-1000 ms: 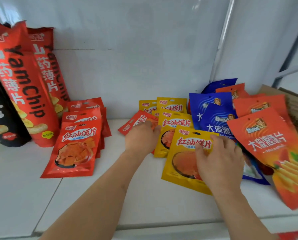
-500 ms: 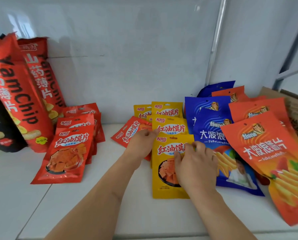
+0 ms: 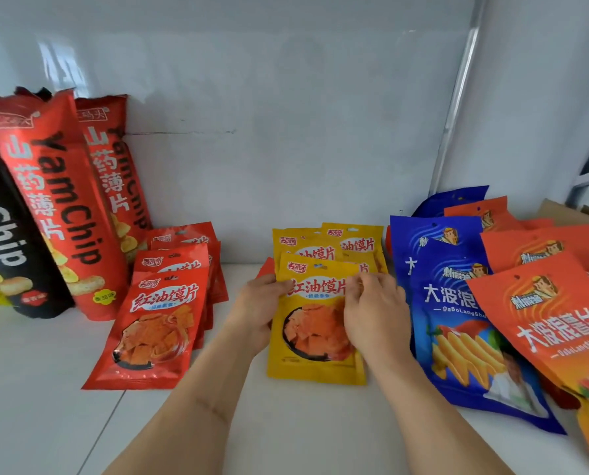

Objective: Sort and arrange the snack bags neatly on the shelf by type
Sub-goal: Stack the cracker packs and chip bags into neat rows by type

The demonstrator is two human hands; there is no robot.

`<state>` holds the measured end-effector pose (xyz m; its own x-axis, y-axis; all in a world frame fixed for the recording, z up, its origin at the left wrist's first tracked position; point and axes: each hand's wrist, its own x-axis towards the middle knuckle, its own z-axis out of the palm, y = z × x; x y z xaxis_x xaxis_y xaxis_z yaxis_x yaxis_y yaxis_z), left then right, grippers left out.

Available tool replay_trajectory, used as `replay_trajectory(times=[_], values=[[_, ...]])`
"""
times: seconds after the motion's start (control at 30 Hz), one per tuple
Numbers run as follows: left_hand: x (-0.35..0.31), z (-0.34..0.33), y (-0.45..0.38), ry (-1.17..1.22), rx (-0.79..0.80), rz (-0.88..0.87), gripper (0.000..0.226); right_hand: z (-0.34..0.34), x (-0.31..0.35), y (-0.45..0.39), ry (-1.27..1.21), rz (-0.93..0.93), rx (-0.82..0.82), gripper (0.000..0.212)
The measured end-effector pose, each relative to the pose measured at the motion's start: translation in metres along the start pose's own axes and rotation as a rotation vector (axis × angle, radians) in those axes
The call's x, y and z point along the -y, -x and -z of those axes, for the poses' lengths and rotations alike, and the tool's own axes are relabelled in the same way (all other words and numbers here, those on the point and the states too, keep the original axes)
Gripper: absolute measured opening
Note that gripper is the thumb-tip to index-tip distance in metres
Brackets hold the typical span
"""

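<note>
1. I look down at a white shelf (image 3: 303, 423) with a white back wall. My 2 bare forearms reach in from 6 o'clock toward the middle.
2. My left hand (image 3: 257, 310) holds the left edge of the front yellow snack bag (image 3: 315, 358), fingers curled at its upper left corner. This grip is narrow, closed on the bag.
3. My right hand (image 3: 375, 317) covers the bag's right side, fingertips pinching its upper right edge. This grip is also narrow, closed on the same bag.
4. The front yellow snack bag lies flat at the centre of the shelf. Behind it, toward 12 o'clock, more yellow bags (image 3: 353, 240) overlap in a row against the wall.
5. A corner of a red bag (image 3: 267, 267) shows just beyond my left hand, under the yellow ones.
6. At 9 o'clock from my hands, a stack of small red snack bags (image 3: 156, 330) lies flat, overlapping front to back.
7. At 10 o'clock, 2 tall red YamChip bags (image 3: 56, 207) lean on the wall, with a black chip bag (image 3: 8, 245) at the far left edge.
8. At 3 o'clock, blue bags (image 3: 457, 337) lie overlapped, touching the yellow row. Orange bags (image 3: 553, 323) overlap them further right.
</note>
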<state>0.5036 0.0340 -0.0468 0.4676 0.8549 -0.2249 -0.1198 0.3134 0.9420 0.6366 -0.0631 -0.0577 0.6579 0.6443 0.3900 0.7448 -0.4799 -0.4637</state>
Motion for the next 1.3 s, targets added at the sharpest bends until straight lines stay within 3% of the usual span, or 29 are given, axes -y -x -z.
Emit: replay_trajectory(times=[0.33, 0.67, 0.93, 1.07, 1.3], values=[[-0.015, 0.040, -0.009, 0.147, -0.130, 0.044, 0.021, -0.013, -0.006, -0.037, -0.225, -0.132, 0.071, 0.036], [-0.003, 0.037, -0.014, 0.005, -0.243, 0.016, 0.020, -0.013, 0.007, -0.036, 0.014, 0.052, 0.234, 0.042], [0.003, 0.037, -0.014, -0.064, -0.219, 0.001, 0.019, 0.007, -0.009, -0.031, 0.154, -0.023, 0.176, 0.050], [0.002, 0.036, -0.012, -0.066, -0.216, 0.004, 0.019, 0.010, -0.006, -0.030, 0.031, -0.092, 0.108, 0.042], [0.003, 0.037, -0.011, -0.061, -0.233, 0.003, 0.020, 0.003, -0.007, -0.031, 0.089, -0.249, 0.258, 0.061]])
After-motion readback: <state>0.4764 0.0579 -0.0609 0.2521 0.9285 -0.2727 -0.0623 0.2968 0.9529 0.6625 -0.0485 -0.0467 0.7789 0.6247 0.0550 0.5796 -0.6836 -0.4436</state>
